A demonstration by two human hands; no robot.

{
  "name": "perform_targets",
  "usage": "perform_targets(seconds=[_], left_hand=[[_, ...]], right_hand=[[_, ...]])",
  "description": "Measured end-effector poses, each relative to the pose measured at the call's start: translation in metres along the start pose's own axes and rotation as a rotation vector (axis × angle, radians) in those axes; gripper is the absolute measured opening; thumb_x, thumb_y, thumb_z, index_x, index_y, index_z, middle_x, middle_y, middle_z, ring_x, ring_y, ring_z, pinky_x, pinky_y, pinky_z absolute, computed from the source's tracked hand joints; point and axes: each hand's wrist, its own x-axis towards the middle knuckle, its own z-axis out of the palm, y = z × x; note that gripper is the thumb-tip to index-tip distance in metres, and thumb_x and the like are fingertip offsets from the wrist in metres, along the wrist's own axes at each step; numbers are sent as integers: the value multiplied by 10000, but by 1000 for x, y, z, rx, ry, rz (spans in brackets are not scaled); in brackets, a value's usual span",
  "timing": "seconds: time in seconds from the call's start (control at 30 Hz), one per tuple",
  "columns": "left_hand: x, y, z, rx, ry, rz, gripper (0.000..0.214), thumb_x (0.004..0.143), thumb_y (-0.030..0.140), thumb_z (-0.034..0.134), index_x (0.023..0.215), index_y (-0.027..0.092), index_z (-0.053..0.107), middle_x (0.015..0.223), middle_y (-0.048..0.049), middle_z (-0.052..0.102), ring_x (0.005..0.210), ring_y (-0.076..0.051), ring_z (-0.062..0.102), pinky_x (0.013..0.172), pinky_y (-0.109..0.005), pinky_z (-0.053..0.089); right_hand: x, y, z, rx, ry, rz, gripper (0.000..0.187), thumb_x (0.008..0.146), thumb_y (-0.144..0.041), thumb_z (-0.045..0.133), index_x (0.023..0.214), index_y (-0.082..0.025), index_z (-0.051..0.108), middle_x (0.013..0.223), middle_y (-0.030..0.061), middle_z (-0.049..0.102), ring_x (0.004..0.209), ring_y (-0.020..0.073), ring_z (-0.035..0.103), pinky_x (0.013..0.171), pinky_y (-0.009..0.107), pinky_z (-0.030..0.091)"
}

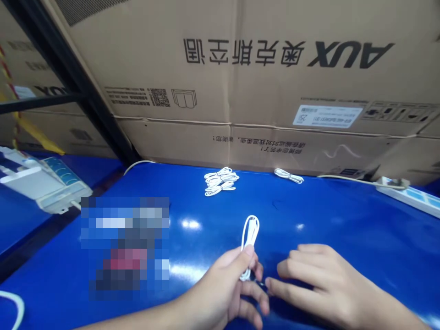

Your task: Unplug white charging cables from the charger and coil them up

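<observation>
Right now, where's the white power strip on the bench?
In the head view, the white power strip lies at the far right of the blue bench, just in front of the cardboard carton and right of a small bundled white cable.

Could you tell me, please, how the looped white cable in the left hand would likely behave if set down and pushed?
It would probably feel light and floppy, since the thin white cable bends into narrow loops in the left hand. The loops might spread, as no tie shows. On the glossy blue table it would likely slide, not roll.
</observation>
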Motion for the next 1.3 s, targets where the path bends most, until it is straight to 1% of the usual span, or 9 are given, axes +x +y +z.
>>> perform_targets(seconds=[0.1, 0.2, 0.3, 0.53, 0.7, 0.8, 0.93, 1.13, 1.3], left_hand=[[3, 2, -2, 94, 32, 31, 370, 934, 548, 569, 955, 188, 488, 883, -3, 543, 583, -96, 579, 434, -181, 420], [5, 3, -4, 219, -20, 0, 448, 927, 616, 534, 978, 171, 513, 788, -26, 576, 604, -126, 585, 433, -181, 414], [4, -1, -3, 308, -84, -29, 518, 909, 676, 516, 933, 159, 527, 767, -36, 593, 545, -95, 519, 426, -175, 363], [2, 0, -3, 227, -76, -89, 486, 892, 668, 557, 939, 191, 475, 741, 15, 543, 515, -55, 379, 447, -174, 234], [-3, 6, -2, 137, -92, -131, 486, 862, 651, 616, 940, 197, 463, 806, 3, 553, 511, -40, 354, 461, -184, 171], [-5, 8, -1, 154, -75, -123, 465, 881, 641, 592, 943, 196, 472, 810, 1, 559, 522, -50, 361, 465, -188, 176], [-3, 8, 0, 238, -44, -113, 425, 943, 614, 490, 942, 189, 474, 737, 2, 568, 523, -67, 349, 473, -193, 198], [0, 3, -4, 453, 3, -80, 496, 950, 647, 400, 903, 176, 548, 530, 59, 433, 461, -95, 369, 492, -219, 313], [-1, 4, -5, 491, -2, -81, 515, 905, 693, 435, 849, 188, 518, 548, 64, 414, 494, -93, 355, 489, -207, 304]], right_hand=[[-1, 1, 0, -17, 16, -23, 344, 1090, -224, 378, 1023, -220, 716, 726, -7, 697, 559, 148, 564, 542, 311, 363], [1, -2, -3, 3, 3, -25, 393, 1104, -229, 328, 1034, -220, 715, 712, -11, 702, 560, 137, 600, 548, 295, 400], [4, -7, -4, 78, 7, 40, 405, 1103, -264, 350, 923, -248, 712, 690, -37, 706, 525, 109, 608, 547, 269, 441], [0, -8, 14, 372, 82, 291, 364, 1036, -458, 537, 771, -219, 609, 610, -70, 651, 498, 70, 610, 565, 187, 469], [-8, -9, 19, 395, 113, 272, 312, 992, -426, 632, 762, -221, 579, 562, -88, 607, 455, 71, 564, 526, 218, 434], [-3, -13, 17, 421, 56, 265, 300, 1015, -437, 591, 800, -228, 604, 611, -80, 667, 497, 79, 620, 557, 225, 451], [4, -13, 19, 481, -77, 277, 409, 1082, -451, 427, 779, -231, 592, 676, -76, 704, 586, 75, 679, 619, 209, 472], [3, -14, 14, 359, -108, 256, 438, 1082, -411, 442, 706, -220, 560, 587, -76, 626, 527, 75, 631, 594, 228, 462], [7, -17, 10, 339, -112, 227, 458, 1107, -400, 363, 758, -229, 605, 620, -72, 654, 550, 75, 634, 585, 241, 442]])
